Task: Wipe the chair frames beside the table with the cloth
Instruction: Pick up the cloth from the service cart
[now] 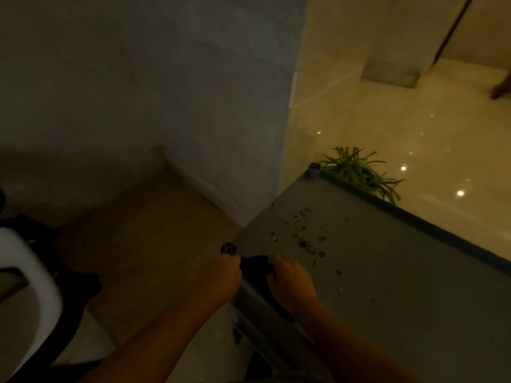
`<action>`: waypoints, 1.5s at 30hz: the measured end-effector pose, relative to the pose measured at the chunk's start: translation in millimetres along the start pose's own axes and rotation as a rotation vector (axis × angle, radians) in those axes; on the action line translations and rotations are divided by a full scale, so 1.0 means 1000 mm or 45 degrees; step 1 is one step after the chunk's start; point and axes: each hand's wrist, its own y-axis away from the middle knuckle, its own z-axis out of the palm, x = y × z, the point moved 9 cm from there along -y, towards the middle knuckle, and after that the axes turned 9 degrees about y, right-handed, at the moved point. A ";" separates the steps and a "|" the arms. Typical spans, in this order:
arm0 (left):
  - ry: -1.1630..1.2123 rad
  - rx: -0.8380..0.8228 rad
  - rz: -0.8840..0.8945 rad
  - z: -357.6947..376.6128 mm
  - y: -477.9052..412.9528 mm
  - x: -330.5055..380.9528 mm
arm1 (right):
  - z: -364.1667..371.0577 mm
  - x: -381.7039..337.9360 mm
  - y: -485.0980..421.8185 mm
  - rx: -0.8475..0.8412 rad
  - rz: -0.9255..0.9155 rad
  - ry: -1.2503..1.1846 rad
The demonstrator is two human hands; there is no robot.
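A dark blue cloth point(255, 264) lies bunched at the near left edge of a grey table point(387, 272). My left hand point(225, 280) grips the cloth's left end just off the table edge. On the tabletop, my right hand point(290, 283) holds the cloth's right end with curled fingers. A white curved chair frame point(36, 280) with dark parts stands at the far left, apart from both hands. The scene is dim and blurred.
Small green leaf bits point(304, 239) are scattered on the tabletop. A green plant point(359, 172) sits behind the table's far edge. A grey wall corner point(276, 161) rises just beyond the table. Shiny tiled floor point(414, 120) stretches to the right.
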 end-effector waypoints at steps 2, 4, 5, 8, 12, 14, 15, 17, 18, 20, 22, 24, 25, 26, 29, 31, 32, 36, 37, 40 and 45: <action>-0.029 -0.039 0.104 0.009 -0.026 0.023 | -0.003 0.020 -0.008 0.044 0.054 -0.043; -0.064 -0.098 0.256 0.013 -0.042 0.051 | -0.006 0.036 -0.013 0.082 0.103 -0.073; -0.061 -0.134 0.307 0.016 -0.048 0.061 | -0.006 0.043 -0.015 0.098 0.119 -0.082; -0.092 -0.274 0.414 0.033 -0.062 0.069 | -0.004 0.060 -0.017 0.090 0.163 -0.090; -0.166 -0.464 0.568 0.051 -0.073 0.078 | 0.012 0.073 -0.017 -0.028 0.256 -0.109; -0.237 -0.544 0.635 0.061 -0.074 0.077 | 0.023 0.074 -0.015 -0.078 0.289 -0.112; -0.260 -0.552 0.672 0.065 -0.076 0.075 | 0.029 0.073 -0.013 -0.098 0.308 -0.106; -0.252 -0.527 0.740 0.066 -0.079 0.074 | 0.033 0.071 -0.009 -0.107 0.328 -0.091; -0.243 -0.529 0.767 0.067 -0.081 0.072 | 0.035 0.070 -0.007 -0.102 0.352 -0.098; -0.207 -0.516 0.806 0.066 -0.085 0.068 | 0.037 0.066 -0.002 -0.095 0.386 -0.103; -0.173 -0.481 0.857 0.065 -0.089 0.067 | 0.040 0.063 0.006 -0.096 0.416 -0.082; -0.125 -0.471 0.913 0.067 -0.092 0.066 | 0.044 0.062 0.014 -0.106 0.466 -0.063; -0.087 -0.483 0.928 0.069 -0.092 0.066 | 0.046 0.062 0.018 -0.104 0.498 -0.063; -0.054 -0.492 0.942 0.070 -0.092 0.066 | 0.048 0.062 0.021 -0.103 0.537 -0.071; -0.056 -0.508 0.975 0.074 -0.090 0.065 | 0.052 0.061 0.024 -0.111 0.603 -0.080; -0.059 -0.552 0.968 0.076 -0.091 0.064 | 0.053 0.060 0.019 -0.112 0.597 -0.071; -0.037 -0.567 0.956 0.075 -0.093 0.063 | 0.051 0.060 0.014 -0.109 0.584 -0.073; 0.185 -0.490 0.831 0.047 -0.110 0.049 | 0.024 0.055 -0.017 -0.011 0.483 -0.088; 0.262 -0.441 0.775 0.034 -0.116 0.041 | 0.013 0.050 -0.031 0.030 0.439 -0.102; 0.457 -0.281 0.557 0.001 -0.133 0.007 | -0.011 0.026 -0.074 0.092 0.311 -0.125; 0.735 -0.091 0.025 -0.034 -0.122 -0.099 | -0.007 -0.060 -0.142 -0.017 -0.105 -0.097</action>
